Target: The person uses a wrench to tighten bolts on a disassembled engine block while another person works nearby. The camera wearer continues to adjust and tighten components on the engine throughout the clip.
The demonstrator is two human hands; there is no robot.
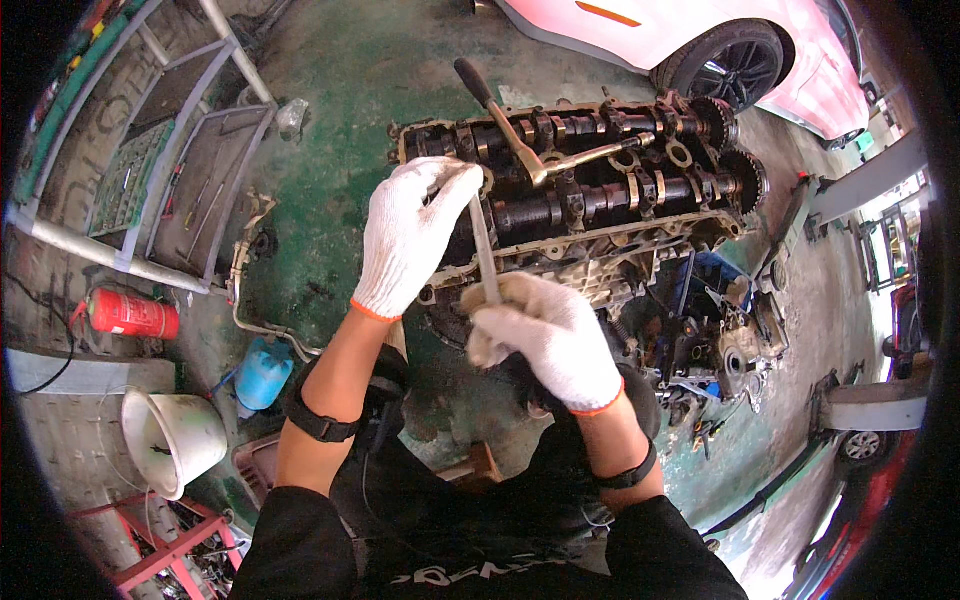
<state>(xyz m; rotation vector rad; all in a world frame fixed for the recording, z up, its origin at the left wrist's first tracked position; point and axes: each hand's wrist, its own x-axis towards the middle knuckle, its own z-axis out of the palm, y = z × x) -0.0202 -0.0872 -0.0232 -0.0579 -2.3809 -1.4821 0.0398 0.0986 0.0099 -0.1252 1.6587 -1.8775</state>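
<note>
My left hand (pixel 420 225), in a white knitted glove, is closed around the upper end of a long grey metal bar-shaped tool (pixel 484 248). The tool slants down to my right hand (pixel 545 335), gloved alike, its fingers curled around the lower end and a little blurred. Both tool ends are hidden by the gloves. Beyond my hands lies an engine cylinder head (pixel 590 228), oily and dark, with two camshafts and toothed sprockets at its right end. Across it rests a ratchet handle (pixel 510 132) with a black grip, meeting a long socket extension (pixel 600 155).
Engine parts (pixel 740 345) lie on the floor at right. Left are a metal rack (pixel 200 190), red fire extinguisher (pixel 130 314), blue jug (pixel 264 374) and white bucket (pixel 190 440). A pale pink car (pixel 640 30) stands at the back, a lift arm (pixel 870 415) at right.
</note>
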